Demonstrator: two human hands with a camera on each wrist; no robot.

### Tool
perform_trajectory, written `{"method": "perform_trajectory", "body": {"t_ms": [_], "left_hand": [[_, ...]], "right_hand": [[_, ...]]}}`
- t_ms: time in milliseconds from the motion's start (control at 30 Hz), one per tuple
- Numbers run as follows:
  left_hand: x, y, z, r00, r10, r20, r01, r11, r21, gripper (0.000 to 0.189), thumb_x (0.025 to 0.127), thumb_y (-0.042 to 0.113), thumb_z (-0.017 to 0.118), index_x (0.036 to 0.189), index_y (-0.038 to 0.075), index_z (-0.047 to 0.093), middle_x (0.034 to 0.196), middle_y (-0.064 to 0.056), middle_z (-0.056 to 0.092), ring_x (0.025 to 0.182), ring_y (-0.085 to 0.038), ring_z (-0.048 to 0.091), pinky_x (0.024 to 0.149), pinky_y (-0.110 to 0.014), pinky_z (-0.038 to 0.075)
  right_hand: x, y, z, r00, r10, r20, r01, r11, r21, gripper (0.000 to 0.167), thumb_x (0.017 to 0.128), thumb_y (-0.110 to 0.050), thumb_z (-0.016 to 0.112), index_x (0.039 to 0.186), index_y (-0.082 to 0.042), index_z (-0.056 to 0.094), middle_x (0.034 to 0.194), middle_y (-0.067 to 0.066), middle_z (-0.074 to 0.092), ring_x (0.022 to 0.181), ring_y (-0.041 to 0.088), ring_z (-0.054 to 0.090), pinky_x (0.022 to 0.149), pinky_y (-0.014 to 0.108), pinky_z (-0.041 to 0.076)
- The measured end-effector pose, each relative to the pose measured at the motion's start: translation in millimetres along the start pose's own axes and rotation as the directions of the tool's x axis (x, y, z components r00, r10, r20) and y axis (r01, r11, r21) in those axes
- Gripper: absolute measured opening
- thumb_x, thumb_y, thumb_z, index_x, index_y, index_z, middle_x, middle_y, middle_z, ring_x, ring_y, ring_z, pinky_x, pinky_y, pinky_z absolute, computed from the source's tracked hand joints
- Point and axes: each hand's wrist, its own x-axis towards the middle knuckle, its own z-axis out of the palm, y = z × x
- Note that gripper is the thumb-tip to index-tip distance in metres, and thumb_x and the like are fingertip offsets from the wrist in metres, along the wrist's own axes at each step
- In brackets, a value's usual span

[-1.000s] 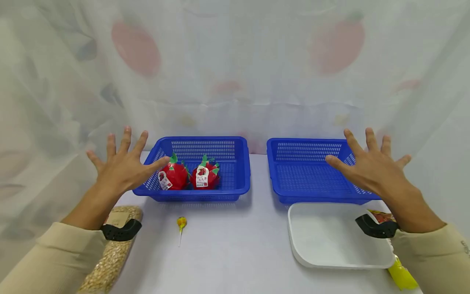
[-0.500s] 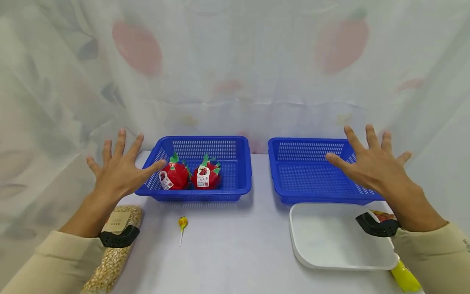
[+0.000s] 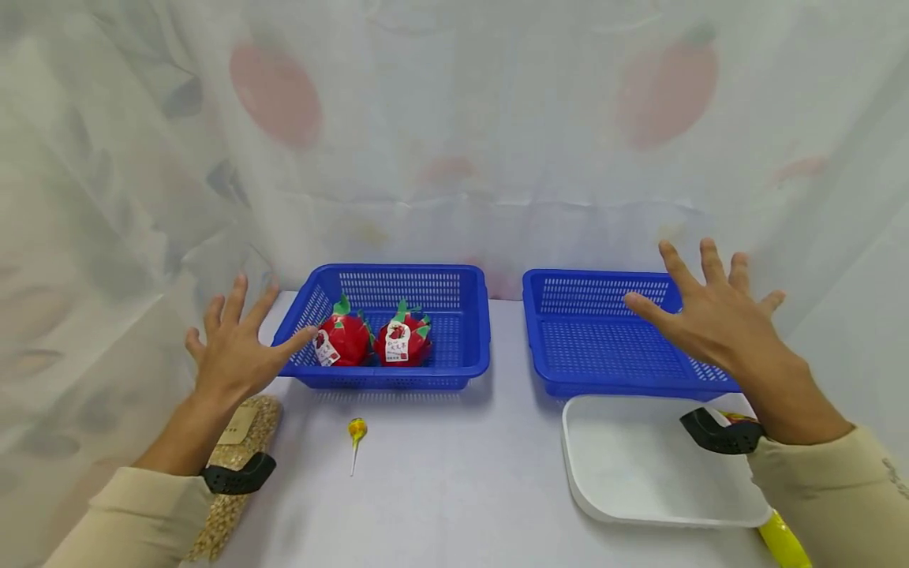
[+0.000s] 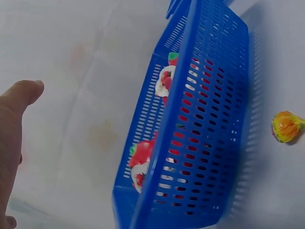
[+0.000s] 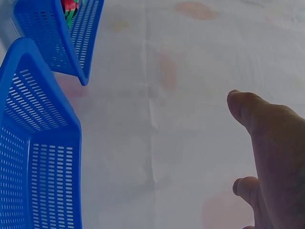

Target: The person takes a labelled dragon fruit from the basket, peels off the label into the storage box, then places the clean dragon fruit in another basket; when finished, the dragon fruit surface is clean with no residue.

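beige long sleeves (image 3: 838, 489), black wrist straps (image 3: 719, 435)

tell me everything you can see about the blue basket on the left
The left blue basket is a shallow rectangular tray of what looks like plastic, with slotted walls and floor and a solid rolled rim. It sits flat on the white table, apart from the second basket. Inside, toward its left, two red dragon fruits with green tips and white labels stand side by side. The left hand hovers open by its left edge.

White tray (image 3: 604, 489) front right; lollipop (image 3: 357, 431) mid-table; grain bag (image 3: 237, 442) left; yellow packet (image 3: 784, 544) beside tray.
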Motion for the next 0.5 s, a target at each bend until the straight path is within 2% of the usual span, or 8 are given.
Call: {"method": "perform_trajectory", "body": {"t_ms": [233,500], "left_hand": [[-8.6,-8.2,13.6,1.000,-0.017,0.002,0.017,0.999,-0.052,0.091,0.084,0.067,0.054,0.153,0.015,0.027,0.160,-0.016,0.001,0.140,-0.048,0.000,0.095,-0.078,0.000],[-11.4,-22.6,33.7,0.999,-0.043,0.018,0.045,0.989,-0.138,0.088,0.084,0.061,0.059,0.151,0.011,0.032,0.159,-0.016,0.005,0.139,-0.049,0.005,0.092,-0.079,0.010]], "right_hand": [[2.4,-4,3,1.000,-0.010,0.009,0.010,1.000,0.004,0.088,0.090,-0.072,0.033,0.155,-0.026,-0.004,0.154,0.029,-0.014,0.131,0.059,-0.016,0.075,0.086,-0.008],[3.7,-9,7,0.999,-0.032,-0.003,0.032,0.999,0.021,0.089,0.090,-0.072,0.035,0.156,-0.026,-0.002,0.155,0.027,-0.012,0.131,0.059,-0.014,0.076,0.086,-0.008]]}}
